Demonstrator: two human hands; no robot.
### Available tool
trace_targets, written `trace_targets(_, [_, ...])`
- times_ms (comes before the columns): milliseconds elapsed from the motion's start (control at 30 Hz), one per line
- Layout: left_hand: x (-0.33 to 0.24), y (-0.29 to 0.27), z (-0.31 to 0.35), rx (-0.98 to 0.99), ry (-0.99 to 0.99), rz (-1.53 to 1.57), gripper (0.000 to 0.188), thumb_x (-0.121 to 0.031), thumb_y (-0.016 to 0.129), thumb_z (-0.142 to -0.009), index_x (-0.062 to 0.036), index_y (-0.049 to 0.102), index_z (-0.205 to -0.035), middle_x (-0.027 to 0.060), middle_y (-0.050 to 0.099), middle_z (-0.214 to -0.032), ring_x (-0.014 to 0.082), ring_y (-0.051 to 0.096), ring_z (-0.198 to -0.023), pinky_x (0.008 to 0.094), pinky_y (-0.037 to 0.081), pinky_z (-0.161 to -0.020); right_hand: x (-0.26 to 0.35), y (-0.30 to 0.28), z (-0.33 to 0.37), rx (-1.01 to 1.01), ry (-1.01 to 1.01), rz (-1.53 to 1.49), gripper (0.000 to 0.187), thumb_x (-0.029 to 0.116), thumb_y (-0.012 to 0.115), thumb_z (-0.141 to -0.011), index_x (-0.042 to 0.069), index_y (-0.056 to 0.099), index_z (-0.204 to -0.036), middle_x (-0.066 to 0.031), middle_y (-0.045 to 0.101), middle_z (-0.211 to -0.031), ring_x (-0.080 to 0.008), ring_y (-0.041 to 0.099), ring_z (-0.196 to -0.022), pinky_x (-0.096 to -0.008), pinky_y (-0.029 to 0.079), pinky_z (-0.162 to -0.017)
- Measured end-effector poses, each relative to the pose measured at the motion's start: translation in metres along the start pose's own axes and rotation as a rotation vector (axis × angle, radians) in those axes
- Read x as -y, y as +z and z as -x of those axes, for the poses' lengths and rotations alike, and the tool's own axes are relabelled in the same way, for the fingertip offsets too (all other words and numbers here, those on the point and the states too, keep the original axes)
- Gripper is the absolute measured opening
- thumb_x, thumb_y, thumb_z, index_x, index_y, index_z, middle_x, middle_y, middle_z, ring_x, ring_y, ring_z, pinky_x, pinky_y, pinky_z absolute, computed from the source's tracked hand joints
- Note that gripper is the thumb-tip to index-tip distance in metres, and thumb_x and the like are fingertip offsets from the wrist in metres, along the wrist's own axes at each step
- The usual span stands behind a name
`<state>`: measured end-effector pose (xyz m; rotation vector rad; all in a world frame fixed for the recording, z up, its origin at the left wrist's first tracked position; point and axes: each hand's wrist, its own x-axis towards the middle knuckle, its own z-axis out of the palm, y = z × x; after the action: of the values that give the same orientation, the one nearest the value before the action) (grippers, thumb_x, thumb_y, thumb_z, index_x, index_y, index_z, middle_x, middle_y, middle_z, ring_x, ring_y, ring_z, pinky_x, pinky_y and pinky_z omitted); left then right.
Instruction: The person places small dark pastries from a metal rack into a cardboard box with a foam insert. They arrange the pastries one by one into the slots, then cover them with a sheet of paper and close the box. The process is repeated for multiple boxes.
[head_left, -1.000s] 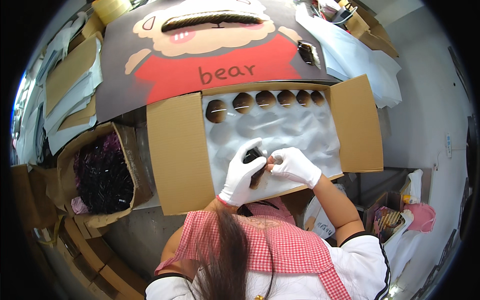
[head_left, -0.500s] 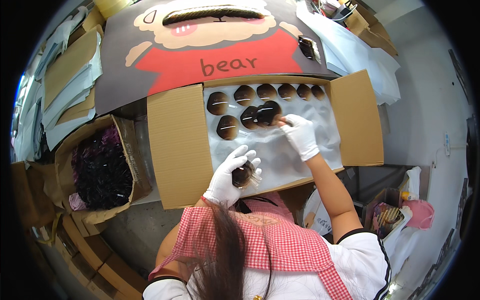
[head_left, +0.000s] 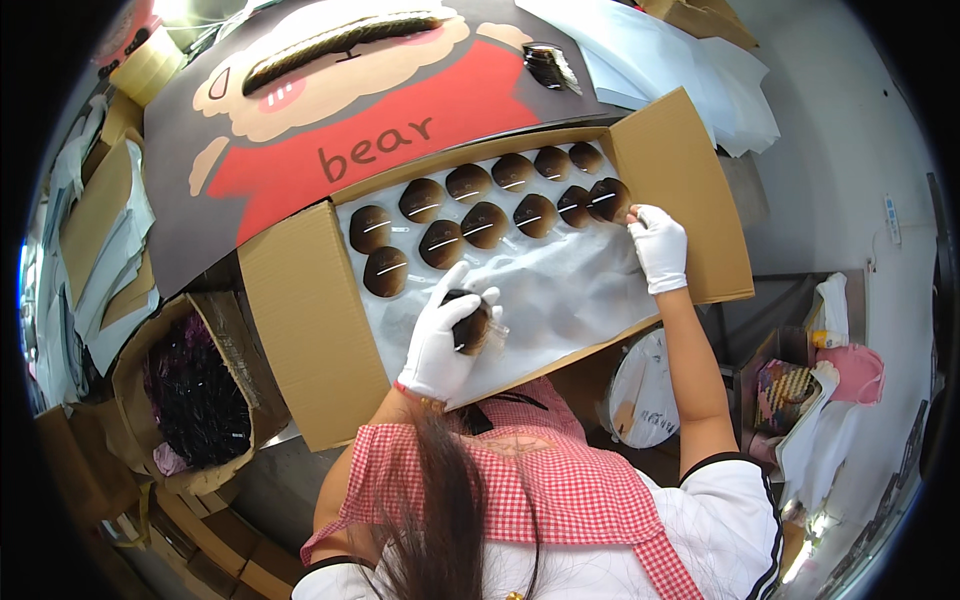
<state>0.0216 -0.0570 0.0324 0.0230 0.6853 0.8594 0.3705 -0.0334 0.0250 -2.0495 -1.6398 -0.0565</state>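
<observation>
Two rows of brown gradient sunglass lenses (head_left: 485,226) lie on white tissue paper (head_left: 520,290) inside an open cardboard box (head_left: 295,320). My right hand (head_left: 660,250), in a white glove, pinches the right edge of one lens (head_left: 609,200) at the right end of the nearer row. That lens slightly overlaps its neighbour (head_left: 574,207). My left hand (head_left: 435,345), also gloved, is curled around a stack of lenses (head_left: 470,325) over the box's near left part. Its fingers partly hide the stack.
Beyond the box, a bear-print mat (head_left: 290,180) carries a long row of stacked lenses (head_left: 340,50) and a smaller stack (head_left: 550,67). White paper sheets (head_left: 680,75) lie at the far right. At left stands a carton (head_left: 200,390) of dark shiny pieces. The box's side flaps stick outward.
My right hand has moved right along the nearer row, where several more lenses now lie. My left hand keeps its stack. The whole view has turned, tilting the box.
</observation>
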Motion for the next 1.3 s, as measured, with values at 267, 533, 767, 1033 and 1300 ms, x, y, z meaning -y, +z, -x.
trace_targets(267, [0.023,0.021,-0.008,-0.017,0.132,-0.070,0.059,-0.006,0.053,-0.097,-0.0130,0.030,-0.151,0.0106,0.055,-0.131,0.0226,0.059,-0.109,0.0410,0.051,-0.093,0.089,-0.026,0.049,0.435,-0.077,-0.356,0.013,0.017,0.072,-0.083,0.007,0.074,-0.091,-0.0127,0.072,-0.085,-0.0249,0.070,-0.074,-0.0316,0.055,-0.068])
trace_targets(533, [0.034,-0.002,0.044,-0.100,0.213,-0.219,0.041,0.005,0.068,-0.082,-0.0092,0.057,-0.119,0.0044,0.060,-0.118,0.0093,0.060,-0.081,0.0208,0.049,-0.063,0.181,-0.027,0.101,0.917,-0.003,-0.424,0.023,0.023,0.077,-0.081,0.005,0.071,-0.094,-0.0158,0.070,-0.083,-0.0306,0.070,-0.075,-0.0353,0.055,-0.069])
trace_targets(767, [0.010,-0.048,0.082,-0.068,0.198,-0.062,0.074,0.007,0.064,-0.082,0.0004,0.034,-0.148,0.0137,0.053,-0.134,0.0219,0.059,-0.112,0.0317,0.052,-0.092,0.211,0.003,0.102,0.788,-0.231,-0.481,0.019,0.023,0.073,-0.081,0.005,0.067,-0.086,-0.0163,0.067,-0.076,-0.0335,0.067,-0.072,-0.0384,0.054,-0.067])
trace_targets(1033, [0.018,-0.050,0.091,-0.193,-0.084,0.195,0.053,-0.010,0.057,-0.094,-0.0027,0.041,-0.144,0.0176,0.050,-0.142,0.0332,0.049,-0.132,0.0540,0.039,-0.111,0.177,0.026,0.085,0.450,-0.192,-0.412,0.019,0.017,0.075,-0.084,0.001,0.069,-0.092,-0.0169,0.066,-0.080,-0.0286,0.063,-0.066,-0.0339,0.052,-0.062])
trace_targets(1300, [0.023,-0.030,0.071,-0.215,-0.075,0.114,0.055,-0.005,0.056,-0.094,-0.0060,0.039,-0.147,0.0159,0.054,-0.138,0.0309,0.055,-0.124,0.0536,0.044,-0.106,0.079,-0.006,0.079,0.266,-0.001,-0.201,0.017,0.017,0.075,-0.082,0.003,0.072,-0.091,-0.0157,0.071,-0.088,-0.0303,0.069,-0.078,-0.0347,0.055,-0.071])
